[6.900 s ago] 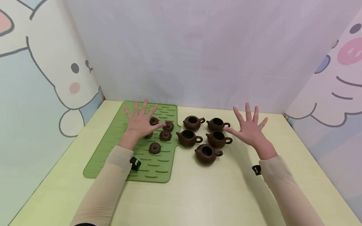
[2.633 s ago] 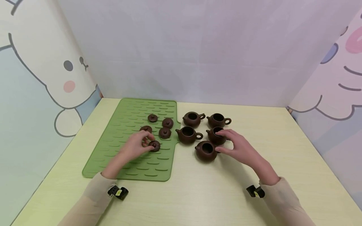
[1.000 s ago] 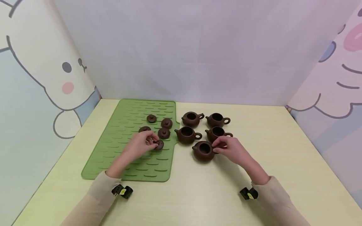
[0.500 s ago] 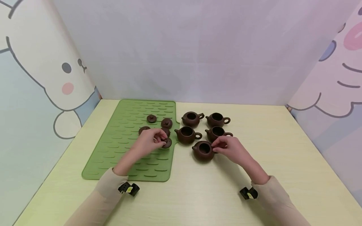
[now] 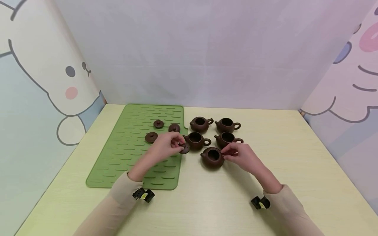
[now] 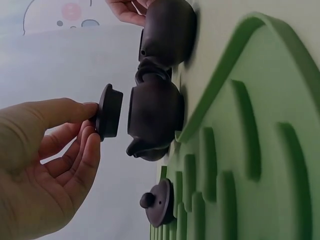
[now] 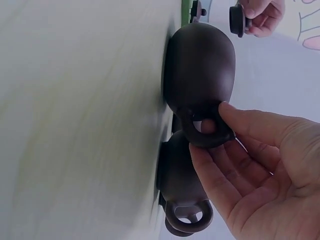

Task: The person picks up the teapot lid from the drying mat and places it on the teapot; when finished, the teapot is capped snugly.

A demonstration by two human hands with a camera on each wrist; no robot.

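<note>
My left hand point(image 5: 163, 146) pinches a dark brown teapot lid point(image 5: 185, 149) by its knob, above the right edge of the green mat point(image 5: 130, 167). In the left wrist view this lid point(image 6: 111, 114) hangs in the air, its inner collar facing the teapots. My right hand point(image 5: 245, 159) grips the handle of the nearest lidless teapot point(image 5: 212, 163), thumb and fingers around it, as the right wrist view shows on the teapot point(image 7: 202, 65). That pot stands upright on the table, spout to the left.
Several more lidless teapots point(image 5: 196, 145) stand just behind, handles to the right. Other lids lie knob up on the mat, among them a far lid point(image 5: 158, 124) and a left lid point(image 5: 151, 137); my left hand hides part of that group. A pale wall point(image 5: 203, 59) closes off the back.
My left hand took the nearest lid off the mat and carried it right, towards the teapots. My right hand came down to the front teapot's handle and has stayed there over the last second.
</note>
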